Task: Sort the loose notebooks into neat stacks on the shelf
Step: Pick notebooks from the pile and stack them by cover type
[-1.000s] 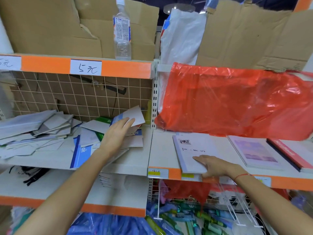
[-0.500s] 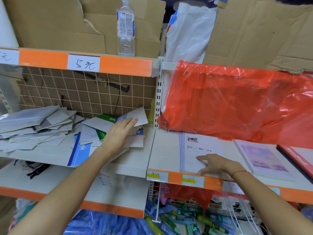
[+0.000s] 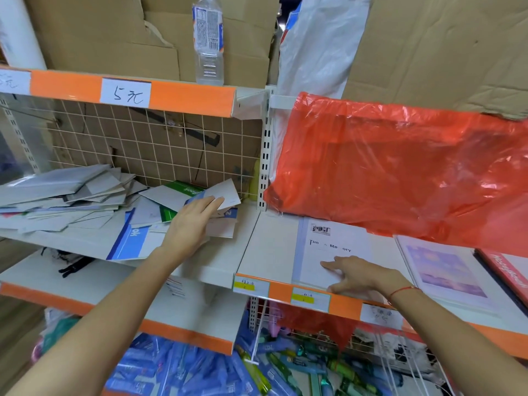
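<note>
A jumble of loose grey, blue and green notebooks (image 3: 71, 201) covers the left shelf (image 3: 225, 270). My left hand (image 3: 191, 221) lies on the right end of that pile, fingers stretched over a white notebook (image 3: 225, 192) tilted against the wire grid. On the right shelf a white "Time Memory" notebook stack (image 3: 331, 247) lies flat. My right hand (image 3: 357, 275) rests on its front edge with fingers spread. Beside it lie a purple-cover notebook (image 3: 445, 270) and a red notebook (image 3: 511, 275).
A red plastic bag (image 3: 400, 172) bulges over the back of the right shelf. A clear water bottle (image 3: 208, 41) and cardboard boxes (image 3: 94, 38) stand on the top shelf. Blue packets (image 3: 177, 367) and green tubes fill the space below.
The view has shifted a little to the right and down. My right hand slid slightly forward on the white stack. My left hand stays on the pile.
</note>
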Motion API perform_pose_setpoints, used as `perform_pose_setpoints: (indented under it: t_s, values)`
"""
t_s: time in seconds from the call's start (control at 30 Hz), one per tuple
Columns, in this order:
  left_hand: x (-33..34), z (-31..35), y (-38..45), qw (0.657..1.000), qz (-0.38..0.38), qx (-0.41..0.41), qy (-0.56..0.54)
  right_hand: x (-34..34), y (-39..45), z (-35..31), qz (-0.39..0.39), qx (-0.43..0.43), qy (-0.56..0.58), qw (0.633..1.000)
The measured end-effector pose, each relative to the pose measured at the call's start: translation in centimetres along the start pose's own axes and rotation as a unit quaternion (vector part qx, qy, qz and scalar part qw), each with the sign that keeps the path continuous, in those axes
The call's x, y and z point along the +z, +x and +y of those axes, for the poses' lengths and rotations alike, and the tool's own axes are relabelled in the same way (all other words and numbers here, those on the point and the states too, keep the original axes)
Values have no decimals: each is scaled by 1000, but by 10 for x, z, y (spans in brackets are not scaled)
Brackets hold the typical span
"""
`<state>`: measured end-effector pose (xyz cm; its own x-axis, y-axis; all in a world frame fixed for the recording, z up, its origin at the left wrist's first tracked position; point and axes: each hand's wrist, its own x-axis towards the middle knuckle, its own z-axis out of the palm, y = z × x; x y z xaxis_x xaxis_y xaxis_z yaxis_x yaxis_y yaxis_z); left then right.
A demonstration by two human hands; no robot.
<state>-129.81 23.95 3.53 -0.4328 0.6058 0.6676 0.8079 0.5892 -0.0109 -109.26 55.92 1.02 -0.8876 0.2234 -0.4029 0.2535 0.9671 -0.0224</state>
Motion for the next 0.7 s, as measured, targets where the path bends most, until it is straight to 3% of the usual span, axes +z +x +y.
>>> perform_pose_setpoints:
  t_s: [0.7]
  values:
    - [0,11,9,1000,16,9,-15,-1,-14,4,7,-42,-7,999]
